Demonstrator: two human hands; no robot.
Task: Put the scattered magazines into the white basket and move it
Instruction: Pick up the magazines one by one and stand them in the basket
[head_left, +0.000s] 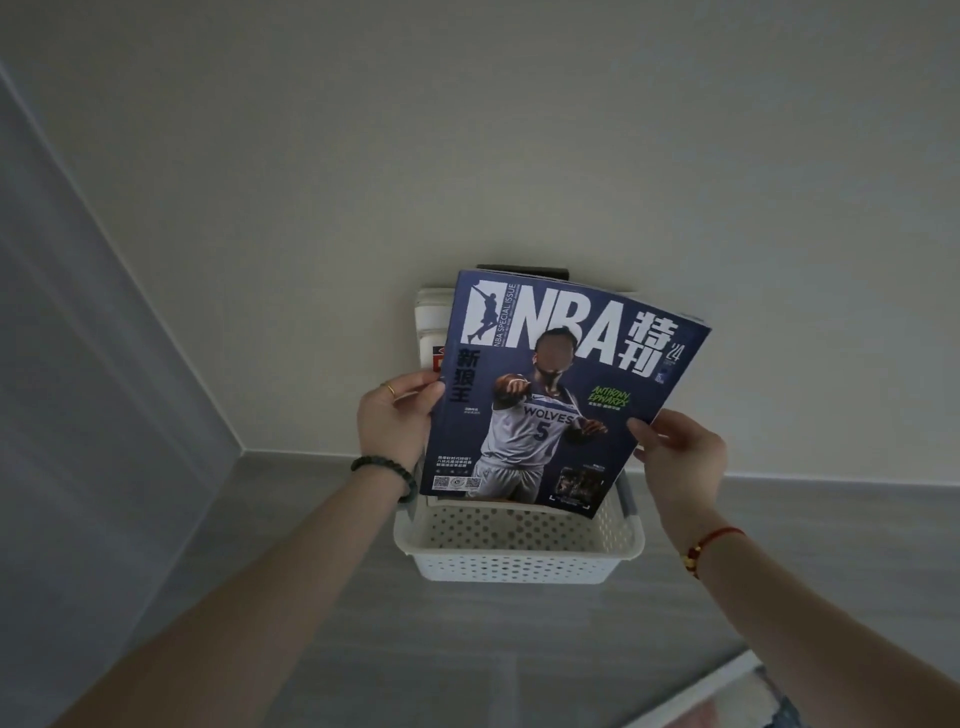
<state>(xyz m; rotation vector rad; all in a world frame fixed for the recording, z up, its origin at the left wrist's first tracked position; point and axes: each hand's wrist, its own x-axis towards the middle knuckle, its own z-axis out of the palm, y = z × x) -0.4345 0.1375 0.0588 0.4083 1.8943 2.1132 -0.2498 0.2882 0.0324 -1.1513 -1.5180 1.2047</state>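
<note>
Left grip (400, 423) and right grip (680, 457) pinch the sides of the NBA magazine (561, 395), upright at the far wall of the white basket (519, 566).

Dim, flat indoor light, soft shadows, wide-angle bending at the edges, slight overall softness.
</note>
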